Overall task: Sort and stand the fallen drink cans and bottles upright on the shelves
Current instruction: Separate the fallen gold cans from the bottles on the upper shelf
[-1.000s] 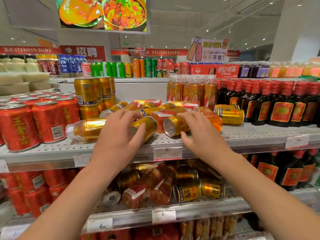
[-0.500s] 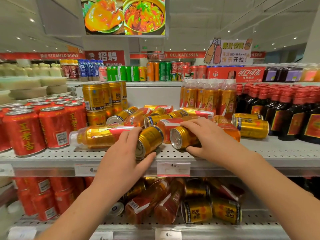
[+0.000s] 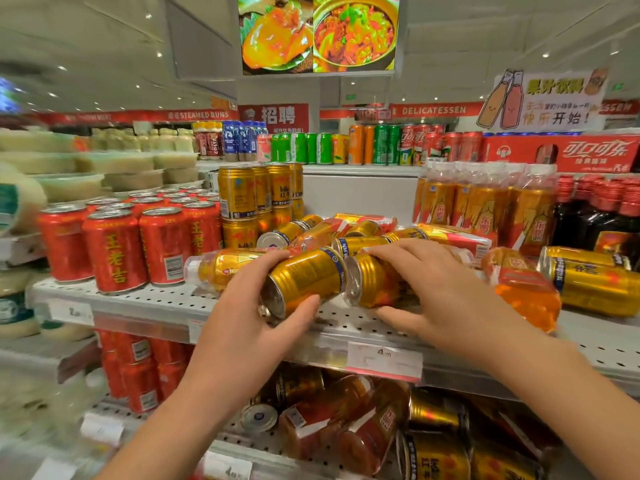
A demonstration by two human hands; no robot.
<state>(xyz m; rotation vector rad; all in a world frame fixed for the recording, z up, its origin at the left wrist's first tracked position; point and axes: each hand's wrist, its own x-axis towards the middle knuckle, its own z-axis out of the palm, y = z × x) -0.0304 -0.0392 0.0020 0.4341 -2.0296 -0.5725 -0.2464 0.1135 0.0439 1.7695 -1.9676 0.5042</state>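
My left hand (image 3: 249,317) grips a gold can (image 3: 304,280) that lies tilted near the front of the white shelf (image 3: 145,301). Beside it, my right hand (image 3: 446,299) closes over a second fallen gold can (image 3: 372,284). Behind them lies a pile of fallen gold cans (image 3: 363,242) and orange bottles (image 3: 221,266). Another orange bottle (image 3: 523,289) and two gold cans (image 3: 595,285) lie to the right. Upright gold cans (image 3: 239,194) stand stacked at the back.
Red cans (image 3: 114,251) stand upright on the left, orange bottles (image 3: 485,206) and dark bottles (image 3: 609,216) on the right. The lower shelf (image 3: 311,459) holds more fallen gold cans and orange bottles. A price tag (image 3: 384,360) hangs on the shelf edge.
Both hands have closed around their cans. The left can has tipped up off the shelf, its end toward me. The camera has moved closer and shifted left.
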